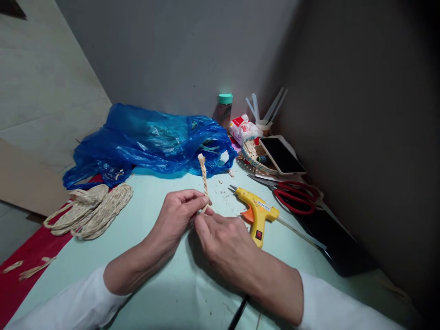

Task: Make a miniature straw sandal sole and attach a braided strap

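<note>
My left hand (178,213) and my right hand (223,240) meet over the pale green table (165,288), both pinching the lower end of a short braided straw cord (204,176). The cord stands upright out of my fingers, its top end free in front of the blue bag. Both hands are closed on it, thumbs and fingertips pressed together. A yellow glue gun (257,213) lies on the table just right of my right hand, nozzle pointing left and away.
A crumpled blue plastic bag (147,142) sits behind. Coiled braided straw bundles (92,211) lie at the left by a red cloth (27,261). Red-handled scissors (295,195), a phone (282,156) on a small woven basket (250,153), a green-capped jar (224,110) and a cup of sticks (264,117) crowd the right back.
</note>
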`<state>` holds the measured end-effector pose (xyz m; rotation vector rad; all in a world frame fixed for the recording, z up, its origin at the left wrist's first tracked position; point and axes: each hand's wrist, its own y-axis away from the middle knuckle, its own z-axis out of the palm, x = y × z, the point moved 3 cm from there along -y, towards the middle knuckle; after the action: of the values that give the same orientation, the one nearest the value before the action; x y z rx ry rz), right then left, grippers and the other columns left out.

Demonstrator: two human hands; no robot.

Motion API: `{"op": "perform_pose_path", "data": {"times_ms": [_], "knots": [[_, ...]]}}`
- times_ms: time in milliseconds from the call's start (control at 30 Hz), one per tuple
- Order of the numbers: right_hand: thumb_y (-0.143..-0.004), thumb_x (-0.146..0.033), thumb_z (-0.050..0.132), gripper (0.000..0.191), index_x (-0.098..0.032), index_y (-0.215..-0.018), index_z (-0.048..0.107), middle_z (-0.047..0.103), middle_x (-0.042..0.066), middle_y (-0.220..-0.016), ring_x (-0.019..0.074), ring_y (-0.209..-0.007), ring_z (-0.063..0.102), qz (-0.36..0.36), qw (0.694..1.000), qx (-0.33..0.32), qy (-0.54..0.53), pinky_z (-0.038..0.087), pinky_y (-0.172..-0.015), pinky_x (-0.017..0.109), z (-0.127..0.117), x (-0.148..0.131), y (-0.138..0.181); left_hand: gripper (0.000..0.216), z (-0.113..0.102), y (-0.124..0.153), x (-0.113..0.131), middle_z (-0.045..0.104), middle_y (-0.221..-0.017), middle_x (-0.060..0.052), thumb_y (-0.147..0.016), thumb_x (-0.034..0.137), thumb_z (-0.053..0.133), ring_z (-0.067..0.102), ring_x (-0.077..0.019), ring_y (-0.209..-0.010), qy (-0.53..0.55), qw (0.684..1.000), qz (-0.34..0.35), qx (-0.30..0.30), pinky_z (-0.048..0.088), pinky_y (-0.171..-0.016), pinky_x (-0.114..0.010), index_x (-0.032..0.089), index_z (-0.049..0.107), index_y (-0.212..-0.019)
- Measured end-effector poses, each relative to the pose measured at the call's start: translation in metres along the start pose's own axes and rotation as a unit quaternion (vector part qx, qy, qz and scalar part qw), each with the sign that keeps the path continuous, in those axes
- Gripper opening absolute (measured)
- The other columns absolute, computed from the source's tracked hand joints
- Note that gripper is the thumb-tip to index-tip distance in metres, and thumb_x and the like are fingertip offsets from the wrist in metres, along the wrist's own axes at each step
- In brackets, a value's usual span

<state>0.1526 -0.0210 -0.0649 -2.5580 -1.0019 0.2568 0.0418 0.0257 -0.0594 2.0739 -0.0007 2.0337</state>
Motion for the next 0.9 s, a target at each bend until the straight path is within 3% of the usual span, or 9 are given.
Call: {"op": "perform_pose_path", "data": {"times_ms": [100, 200, 267, 333, 400, 500, 567, 733, 900], "knots": [[-0.090, -0.008, 0.042, 0.020, -0.011, -0.090, 0.062, 0.066, 0.009, -0.069, 0.0198, -0.057, 0.057, 0.004, 0.998, -0.012, -0.054, 0.019, -0.050, 0.033, -0.006, 0.002, -0.001, 0.019, 0.001, -0.001, -0.004, 0.057, -0.061, 0.001, -0.077, 0.029, 0.068, 0.047, -0.0095, -0.056, 0.035, 0.999, -0.009, -0.011, 0.034, -0.055, -0.022, 0.015, 0.060, -0.066], [-0.098, -0.030, 0.045, 0.031, -0.018, -0.072, 0.058, 0.058, 0.001, -0.058, 0.0124, -0.049, 0.048, 0.135, 0.965, 0.047, -0.222, 0.026, -0.052, 0.029, -0.023, 0.022, -0.003, 0.024, -0.001, -0.001, -0.001, 0.043, -0.057, 0.006, -0.082, 0.032, 0.066, 0.033, -0.0073, -0.051, 0.013, 0.999, 0.038, -0.013, 0.025, -0.049, -0.021, 0.016, 0.056, -0.067], [-0.097, -0.041, 0.050, 0.034, -0.019, -0.071, 0.057, 0.054, -0.002, -0.055, 0.0109, -0.050, 0.045, 0.257, 0.907, 0.100, -0.318, 0.030, -0.054, 0.027, -0.033, 0.041, -0.004, 0.025, -0.001, 0.001, 0.000, 0.037, -0.056, 0.006, -0.084, 0.035, 0.064, 0.029, -0.0077, -0.051, -0.008, 0.998, 0.047, -0.031, 0.021, -0.047, -0.021, 0.017, 0.057, -0.069], [-0.092, -0.049, 0.057, 0.029, -0.020, -0.090, 0.060, 0.053, -0.004, -0.058, 0.0112, -0.052, 0.045, 0.335, 0.836, 0.105, -0.423, 0.030, -0.051, 0.025, -0.035, 0.056, -0.005, 0.025, 0.001, 0.004, 0.001, 0.037, -0.056, 0.006, -0.085, 0.037, 0.062, 0.029, -0.0079, -0.050, -0.035, 0.997, 0.040, -0.058, 0.021, -0.047, -0.022, 0.017, 0.058, -0.070], [-0.089, -0.053, 0.059, 0.033, -0.021, -0.100, 0.059, 0.047, -0.006, -0.061, 0.0098, -0.051, 0.040, 0.343, 0.761, 0.081, -0.545, 0.027, -0.048, 0.022, -0.031, 0.065, -0.008, 0.025, 0.005, 0.007, 0.000, 0.037, -0.054, 0.006, -0.085, 0.037, 0.062, 0.029, -0.0076, -0.048, -0.055, 0.995, 0.028, -0.082, 0.020, -0.046, -0.022, 0.016, 0.060, -0.070], [-0.089, -0.049, 0.061, 0.032, -0.020, -0.079, 0.054, 0.029, -0.009, -0.058, 0.0066, -0.048, 0.024, 0.308, 0.677, 0.086, -0.663, 0.020, -0.045, 0.020, -0.026, 0.071, -0.009, 0.024, 0.010, 0.010, -0.001, 0.038, -0.051, 0.006, -0.083, 0.037, 0.062, 0.028, -0.0069, -0.046, -0.063, 0.992, 0.006, -0.105, 0.018, -0.045, -0.023, 0.015, 0.062, -0.071], [-0.087, -0.044, 0.064, 0.033, -0.020, -0.072, 0.048, 0.027, -0.009, -0.058, 0.0059, -0.048, 0.021, 0.300, 0.659, 0.098, -0.683, 0.017, -0.044, 0.020, -0.023, 0.074, -0.008, 0.023, 0.013, 0.011, -0.002, 0.039, -0.051, 0.006, -0.082, 0.036, 0.062, 0.029, -0.0066, -0.045, -0.066, 0.991, -0.001, -0.112, 0.018, -0.045, -0.023, 0.015, 0.062, -0.071], [-0.087, -0.037, 0.063, 0.028, -0.019, -0.071, 0.048, 0.042, -0.007, -0.059, 0.0057, -0.048, 0.027, 0.319, 0.662, 0.167, -0.658, 0.018, -0.043, 0.020, -0.021, 0.078, -0.004, 0.025, 0.015, 0.013, -0.002, 0.043, -0.052, 0.006, -0.086, 0.036, 0.059, 0.029, -0.0062, -0.044, -0.079, 0.992, 0.005, -0.103, 0.020, -0.044, -0.023, 0.017, 0.061, -0.071], [-0.086, -0.028, 0.062, 0.028, -0.018, -0.065, 0.047, 0.040, -0.007, -0.053, 0.0059, -0.047, 0.026, 0.348, 0.633, 0.251, -0.644, 0.018, -0.045, 0.022, -0.019, 0.083, -0.001, 0.024, 0.016, 0.025, 0.007, 0.052, -0.056, 0.003, -0.090, 0.030, 0.057, 0.042, -0.0086, -0.051, -0.162, 0.978, 0.126, -0.031, 0.031, -0.049, -0.023, 0.019, 0.063, -0.070]]}}
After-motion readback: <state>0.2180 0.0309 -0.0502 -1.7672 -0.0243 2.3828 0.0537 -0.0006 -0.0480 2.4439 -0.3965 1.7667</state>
